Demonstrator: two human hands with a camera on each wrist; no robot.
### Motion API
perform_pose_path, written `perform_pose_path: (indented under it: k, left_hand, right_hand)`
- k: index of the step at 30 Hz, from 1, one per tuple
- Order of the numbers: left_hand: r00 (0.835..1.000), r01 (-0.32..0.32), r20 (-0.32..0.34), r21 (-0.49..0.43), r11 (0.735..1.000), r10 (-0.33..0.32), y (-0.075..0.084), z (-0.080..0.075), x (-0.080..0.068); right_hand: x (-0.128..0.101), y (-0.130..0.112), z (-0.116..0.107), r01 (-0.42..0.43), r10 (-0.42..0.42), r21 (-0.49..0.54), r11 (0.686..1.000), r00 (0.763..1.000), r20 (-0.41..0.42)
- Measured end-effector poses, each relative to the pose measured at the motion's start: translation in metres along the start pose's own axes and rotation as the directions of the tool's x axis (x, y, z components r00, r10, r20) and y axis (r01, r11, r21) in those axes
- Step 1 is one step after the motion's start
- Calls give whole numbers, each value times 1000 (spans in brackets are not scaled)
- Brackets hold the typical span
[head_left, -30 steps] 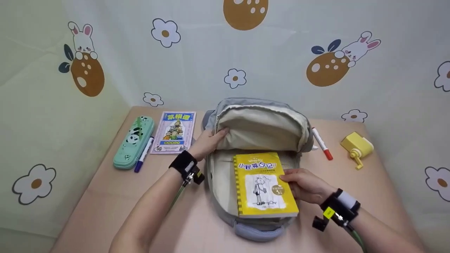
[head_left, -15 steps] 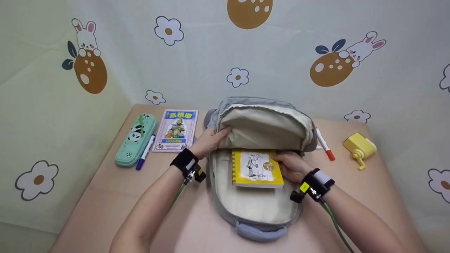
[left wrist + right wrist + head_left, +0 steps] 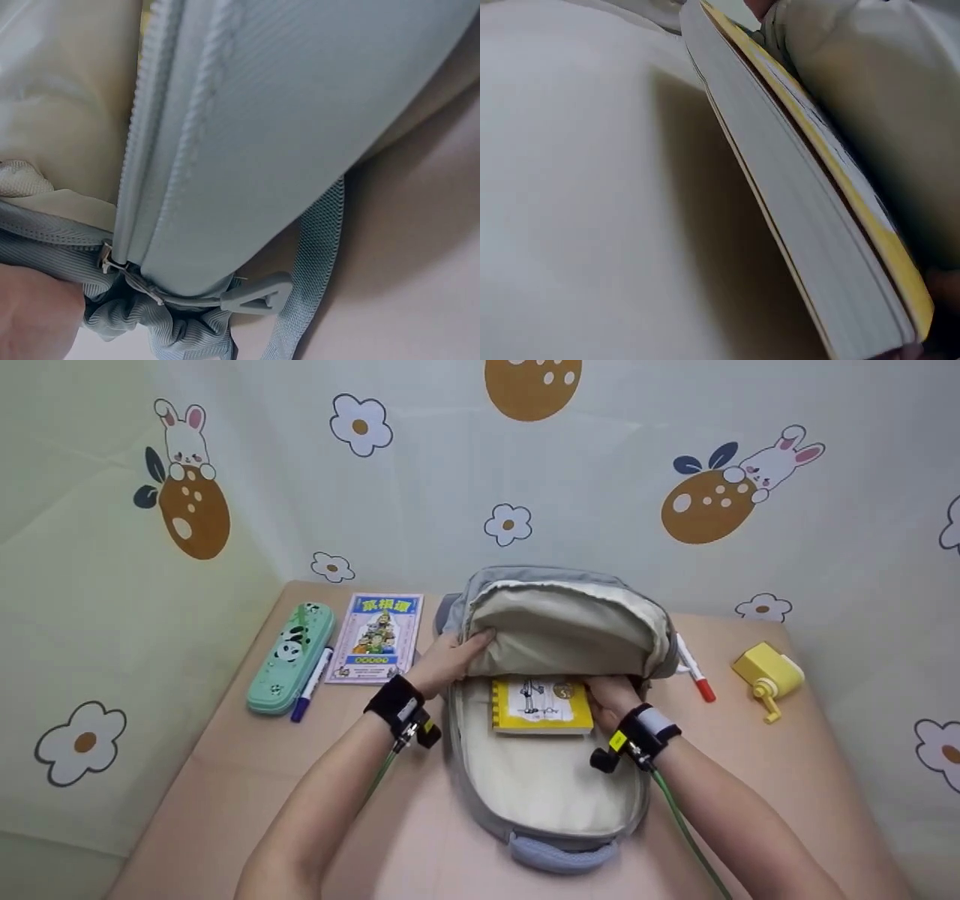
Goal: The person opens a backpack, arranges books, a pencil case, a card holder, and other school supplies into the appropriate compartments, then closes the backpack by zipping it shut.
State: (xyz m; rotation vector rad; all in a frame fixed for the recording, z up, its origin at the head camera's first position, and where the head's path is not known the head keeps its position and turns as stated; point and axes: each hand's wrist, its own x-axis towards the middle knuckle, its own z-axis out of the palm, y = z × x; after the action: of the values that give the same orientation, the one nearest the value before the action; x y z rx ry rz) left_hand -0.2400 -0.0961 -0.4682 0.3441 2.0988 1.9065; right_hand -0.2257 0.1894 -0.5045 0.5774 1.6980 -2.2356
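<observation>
A grey backpack [image 3: 555, 802] lies on the table with its front flap [image 3: 570, 630] folded up, showing a cream lining. My left hand [image 3: 448, 660] grips the flap's left edge, thumb on the lining. A yellow paperback book [image 3: 544, 709] is partly inside the bag, its upper part hidden under the flap. My right hand [image 3: 616, 696] holds the book by its right edge, fingers mostly hidden beneath the flap. In the right wrist view the book's page edges [image 3: 795, 187] stand tilted above the lining. The left wrist view shows the bag's zipper [image 3: 139, 150] and a zipper pull [image 3: 259, 295].
On the left lie a green panda pencil case [image 3: 291, 658], a blue-capped marker [image 3: 312, 684] and a pink-bordered book [image 3: 375, 637]. To the right are a red-capped marker [image 3: 695, 667] and a yellow box with a crank handle [image 3: 769, 675]. A printed curtain [image 3: 420, 495] stands behind the table.
My right hand has pushed the yellow book away from me, deeper under the flap, so less of its cover shows. My left hand keeps its hold on the flap.
</observation>
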Motion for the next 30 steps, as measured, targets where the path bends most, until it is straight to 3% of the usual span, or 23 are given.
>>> perform_pose_path:
  k: [4,7,12,21,24,26,28,30]
  left_hand:
    - [1000,11,15,-16,1000,-11,0,0,0]
    - [1000,21,5,-14,1000,-21,0,1,0]
    - [999,32,-32,-8,999,-32,-1,1,0]
    - [996,60,-59,-16,998,-61,-3,1,0]
    - [997,52,-59,-23,998,-53,-4,1,0]
    - [997,39,-59,-20,999,-40,-5,1,0]
    - [998,26,-56,-20,999,-27,-6,1,1]
    - [998,18,-52,-19,1000,-19,-6,1,0]
  right_hand:
    - [0,-2,-2,-26,27,-13,1000,999,33]
    - [-5,-5,-4,-42,41,12,999,992,117]
    - [-15,-12,-8,-11,-18,118,993,971,238]
    - [-46,-27,-33,-58,26,98,994,953,302]
    - [-59,-31,-45,-13,10,6,1000,937,350]
    - [-68,-35,-54,57,-11,-115,992,929,369]
    - [-77,-38,-64,149,-41,-263,953,926,376]
    - [-84,-42,-76,246,-85,-409,879,924,373]
